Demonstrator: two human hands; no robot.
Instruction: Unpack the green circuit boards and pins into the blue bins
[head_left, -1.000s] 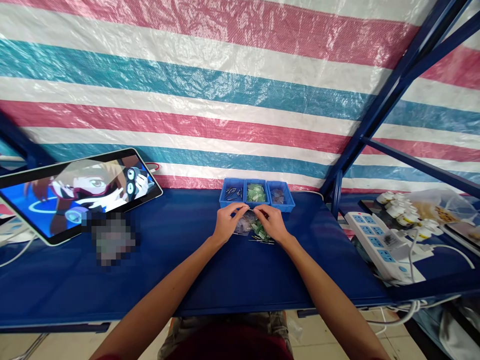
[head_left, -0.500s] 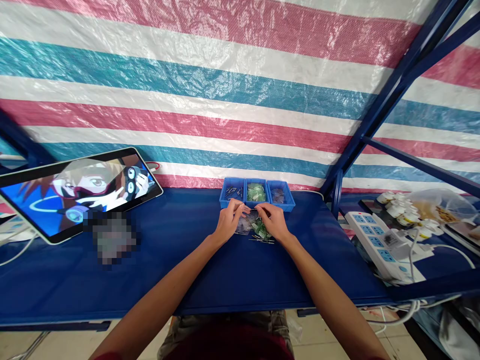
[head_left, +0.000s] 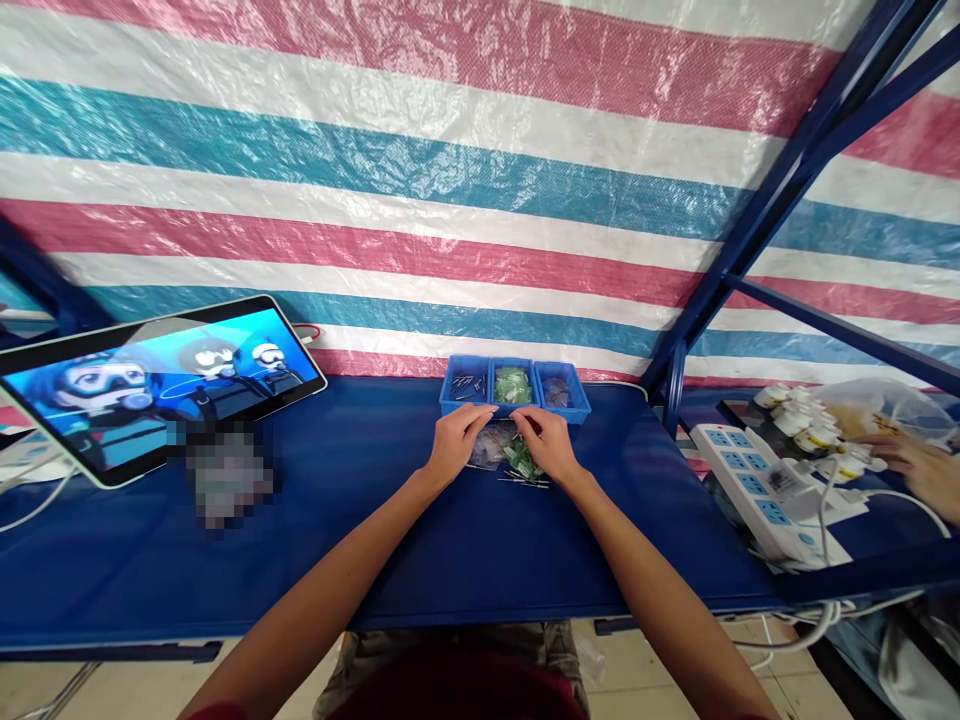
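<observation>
My left hand (head_left: 453,444) is closed in a pinch just in front of the blue three-part bin (head_left: 465,407). Facing it, my right hand (head_left: 551,443) pinches too; what sits between either set of fingertips is too small to make out. Below and between the hands lie clear plastic packets (head_left: 487,448), green packets (head_left: 520,456) and several thin pins (head_left: 529,482). The bin's left compartment holds dark pins (head_left: 469,383), the middle one green packets (head_left: 512,383), and the right one greyish-purple packets (head_left: 556,390).
A tablet (head_left: 161,375) stands at the left, with a blurred-out item (head_left: 229,475) before it. To the right are a white power strip (head_left: 750,485) with cables, several white bottles (head_left: 817,430) and another person's hand (head_left: 911,462). Blue frame posts (head_left: 772,215) rise beside a striped sheet.
My left fingers have drawn together and lowered slightly; the right hand stays nearly in place. Another person's hand has come in at the right by the bottles. The tablet picture differs.
</observation>
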